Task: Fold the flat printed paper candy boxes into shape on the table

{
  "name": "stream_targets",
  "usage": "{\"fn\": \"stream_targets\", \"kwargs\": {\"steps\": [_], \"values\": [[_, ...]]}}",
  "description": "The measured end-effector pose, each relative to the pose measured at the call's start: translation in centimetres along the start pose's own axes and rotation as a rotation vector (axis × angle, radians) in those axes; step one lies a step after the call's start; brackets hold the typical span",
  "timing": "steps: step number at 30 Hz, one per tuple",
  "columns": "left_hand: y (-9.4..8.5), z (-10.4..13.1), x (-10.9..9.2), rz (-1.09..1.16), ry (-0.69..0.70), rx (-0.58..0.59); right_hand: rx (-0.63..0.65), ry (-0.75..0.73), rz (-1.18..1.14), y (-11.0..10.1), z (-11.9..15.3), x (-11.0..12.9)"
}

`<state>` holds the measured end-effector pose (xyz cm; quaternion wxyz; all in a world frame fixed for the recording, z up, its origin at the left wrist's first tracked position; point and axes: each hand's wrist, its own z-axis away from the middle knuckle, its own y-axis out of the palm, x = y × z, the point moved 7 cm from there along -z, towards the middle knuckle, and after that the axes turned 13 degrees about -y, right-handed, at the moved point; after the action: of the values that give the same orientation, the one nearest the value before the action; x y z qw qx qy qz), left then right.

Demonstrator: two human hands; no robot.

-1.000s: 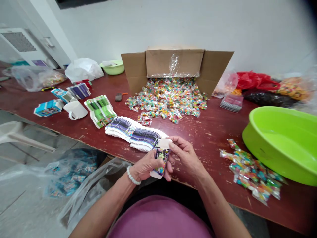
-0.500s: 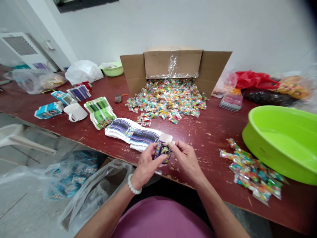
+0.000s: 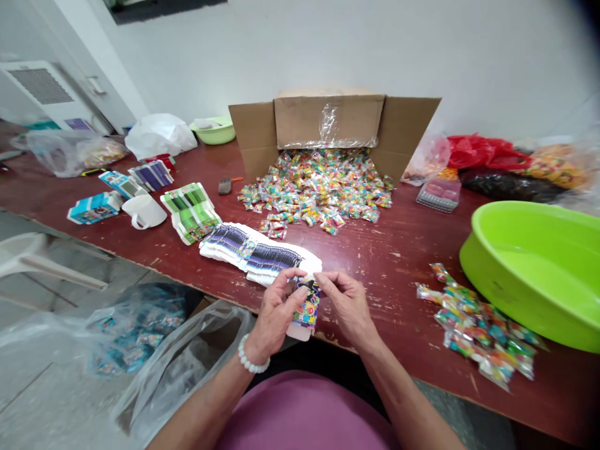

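Clamped by the left hand (image 3: 274, 312) and pinched at its upper corner by the right hand (image 3: 349, 306), a rectangular printed carton (image 3: 309, 310) was held over the near edge of a scuffed red table (image 3: 384, 250). Overlapping flat cartons (image 3: 272, 257) were laid just beyond. Crinkled clear-film packets (image 3: 485, 331) were heaped beside a smooth green basin (image 3: 497, 269).

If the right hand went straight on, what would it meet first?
The right hand would likely meet the purple printed carton first, near its top end; whether they touch now is unclear.
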<state>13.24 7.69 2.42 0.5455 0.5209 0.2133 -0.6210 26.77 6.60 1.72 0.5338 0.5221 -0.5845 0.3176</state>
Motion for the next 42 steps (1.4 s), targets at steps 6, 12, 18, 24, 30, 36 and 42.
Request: {"fn": "stream_targets", "kwargs": {"steps": [6,12,18,24,30,36,42], "values": [[-0.2,0.7,0.1,-0.149,0.101,-0.054,0.025,0.018,-0.081,-0.2,-0.8,0.0],[-1.0,0.6,1.0,0.185,-0.118,0.044,0.154,-0.103,0.127,0.4,-0.5,0.7],[-1.0,0.2,3.8,0.198,-0.379,0.079,0.37,-0.214,0.216,2.1,0.3,1.5],[-0.8,-0.3,3.9,0.174,-0.278,-0.061,0.363,-0.199,0.259,1.9,0.0,1.5],[-1.0,-0.5,4.0,0.086,-0.269,-0.09,0.247,0.033,0.139,1.3,-0.6,-0.5],[-1.1,-0.3,4.0,0.116,-0.293,-0.095,0.412,-0.243,0.165,2.3,0.3,1.9],[-0.8,-0.4,4.2,0.221,-0.269,-0.018,0.522,-0.371,0.237,2.8,1.1,2.3]]}}
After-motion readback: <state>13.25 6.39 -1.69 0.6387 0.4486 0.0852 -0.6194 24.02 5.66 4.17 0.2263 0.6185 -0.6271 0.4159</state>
